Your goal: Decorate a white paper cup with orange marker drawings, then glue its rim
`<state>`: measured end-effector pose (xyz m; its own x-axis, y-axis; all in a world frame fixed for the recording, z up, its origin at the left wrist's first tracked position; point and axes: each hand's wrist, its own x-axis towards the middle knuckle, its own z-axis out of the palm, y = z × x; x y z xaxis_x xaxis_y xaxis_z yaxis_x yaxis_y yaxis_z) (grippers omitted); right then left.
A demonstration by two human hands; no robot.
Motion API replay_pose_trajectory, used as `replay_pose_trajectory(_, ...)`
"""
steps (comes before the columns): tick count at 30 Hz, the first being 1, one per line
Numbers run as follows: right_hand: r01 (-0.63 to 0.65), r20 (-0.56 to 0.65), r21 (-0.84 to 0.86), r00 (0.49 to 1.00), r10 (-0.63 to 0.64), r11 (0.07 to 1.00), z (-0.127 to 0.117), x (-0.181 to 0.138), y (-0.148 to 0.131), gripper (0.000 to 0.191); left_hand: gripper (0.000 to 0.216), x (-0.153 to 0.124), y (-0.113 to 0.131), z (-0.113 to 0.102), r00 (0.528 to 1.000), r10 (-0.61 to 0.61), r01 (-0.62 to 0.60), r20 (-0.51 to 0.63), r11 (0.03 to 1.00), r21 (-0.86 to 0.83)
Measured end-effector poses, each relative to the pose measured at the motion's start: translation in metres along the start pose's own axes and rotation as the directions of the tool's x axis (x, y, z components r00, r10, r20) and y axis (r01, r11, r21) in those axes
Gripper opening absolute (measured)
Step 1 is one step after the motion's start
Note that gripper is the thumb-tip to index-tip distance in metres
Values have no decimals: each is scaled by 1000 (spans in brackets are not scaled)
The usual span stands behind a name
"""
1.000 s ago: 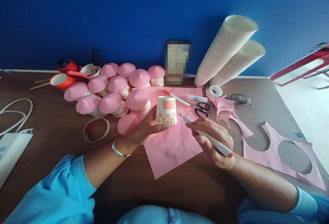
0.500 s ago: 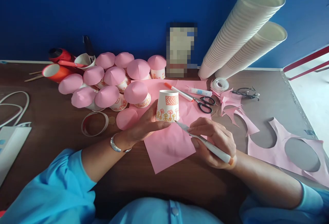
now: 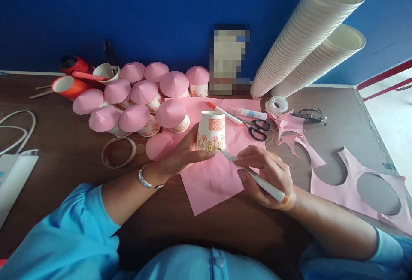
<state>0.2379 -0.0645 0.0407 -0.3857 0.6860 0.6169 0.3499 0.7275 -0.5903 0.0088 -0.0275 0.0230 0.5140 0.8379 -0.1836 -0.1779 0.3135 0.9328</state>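
Observation:
My left hand [image 3: 180,156] grips an upside-down white paper cup [image 3: 211,130] drawn with orange flowers and a hatched square, over a pink paper sheet [image 3: 212,177]. My right hand [image 3: 268,176] pinches a white marker pen [image 3: 254,176]; its tip touches the cup's lower rim. Beside the left hand lies a pink paper cone [image 3: 159,146]. Behind it stands a cluster of cups capped with pink cones [image 3: 144,100].
Scissors [image 3: 257,129], an orange-capped pen [image 3: 223,113], a glue tube [image 3: 251,113] and a tape roll [image 3: 277,104] lie behind the cup. Two leaning stacks of white cups [image 3: 309,35] stand at back right. Pink offcuts [image 3: 354,181] lie right; a ring [image 3: 118,152] and cables [image 3: 16,130] left.
The pen tip has moved left from clear of the cup to its lower rim. The view has tilted slightly; the left hand keeps holding the cup.

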Motion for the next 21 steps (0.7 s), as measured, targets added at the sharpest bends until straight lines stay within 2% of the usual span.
replay_pose_trajectory(8, 3, 18, 15, 1000, -3, 1000, 0, 1, 0, 21, 66, 4, -9, -5, 1000, -12, 13, 7, 998, -56)
replay_pose_trajectory(16, 7, 22, 10, 1000, -7, 1000, 0, 2, -2, 17, 62, 5, -14, -8, 1000, 9, -7, 20, 997, -75)
replay_pose_trajectory(21, -8, 12, 19, 1000, 8, 1000, -1, 1, -2, 16, 60, 3, -8, -5, 1000, -3, 3, 2, 999, -49)
